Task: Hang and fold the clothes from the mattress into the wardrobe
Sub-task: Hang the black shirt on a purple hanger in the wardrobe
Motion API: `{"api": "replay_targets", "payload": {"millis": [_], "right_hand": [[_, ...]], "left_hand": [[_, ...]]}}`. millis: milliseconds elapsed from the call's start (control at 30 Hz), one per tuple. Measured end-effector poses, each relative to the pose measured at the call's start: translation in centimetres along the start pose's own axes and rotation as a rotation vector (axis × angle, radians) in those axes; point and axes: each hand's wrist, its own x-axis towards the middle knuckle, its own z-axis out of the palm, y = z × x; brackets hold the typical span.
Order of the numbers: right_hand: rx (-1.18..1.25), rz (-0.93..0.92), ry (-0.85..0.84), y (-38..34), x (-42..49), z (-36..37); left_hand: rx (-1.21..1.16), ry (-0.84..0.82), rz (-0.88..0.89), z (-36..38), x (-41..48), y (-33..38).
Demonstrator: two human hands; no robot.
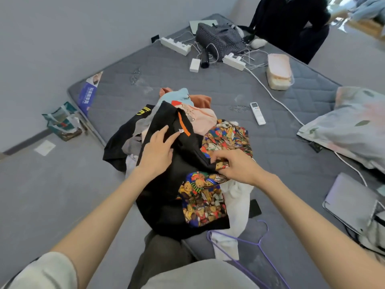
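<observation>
You are at the very start of this job, as far as can be judged. The clothes (200,119) lie in one loose heap on the mattress (208,80), close to its near left edge. Nothing in the heap looks folded, and nothing is on a hanger. The wardrobe is not in view, so you cannot tell what, if anything, is already inside it.

You are working on the top piece of the heap, a black top (166,197) with bear-print patches, which drapes over the near edge toward your knee. Your left hand (158,151) lies flat on it, fingers straight, pressing the black cloth down beside an orange stripe. Your right hand (235,165) has its fingers curled, pinching a bear-print fold that seems to belong to the same top. This looks like sorting the garment out of the pile rather than folding it.

A purple hanger (258,244) lies bare at the near edge, just beside the heap, partly over a white garment (235,197). It is the only hanger that shows.

Almost everything is left to do: free this top, hang or fold it, carry it off, then work through the blue, pink, rust, grey and white pieces beneath. Farther along the mattress lie a remote control (257,113), a pillow (354,126) at the right edge and power strips near the far end, all apart from the heap.
</observation>
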Motion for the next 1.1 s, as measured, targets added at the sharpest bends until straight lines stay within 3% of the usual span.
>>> {"api": "replay_targets", "payload": {"millis": [100,200,400,600,800,1100], "right_hand": [[-0.040,0.123,-0.019,2.2,-3.0,1.4],[-0.111,0.277,0.069,5.1,-4.8,3.6],[0.179,0.599,0.290,9.5,-8.7,9.2],[0.223,0.819,0.098,13.4,-13.6,17.8],[0.192,0.996,0.044,16.8,-15.6,25.3],[-0.035,1.066,-0.045,22.5,-17.4,32.6]], "left_hand": [[-0.007,-0.045,0.026,1.5,-2.0,2.8],[0.022,-0.117,0.098,3.2,-3.5,5.1],[0.081,-0.216,0.223,7.8,-5.6,9.5],[0.119,-0.389,0.328,14.4,-6.9,11.7],[0.145,-0.459,0.446,20.7,-7.7,11.2],[0.377,-0.385,0.589,28.0,-10.1,12.8]]}}
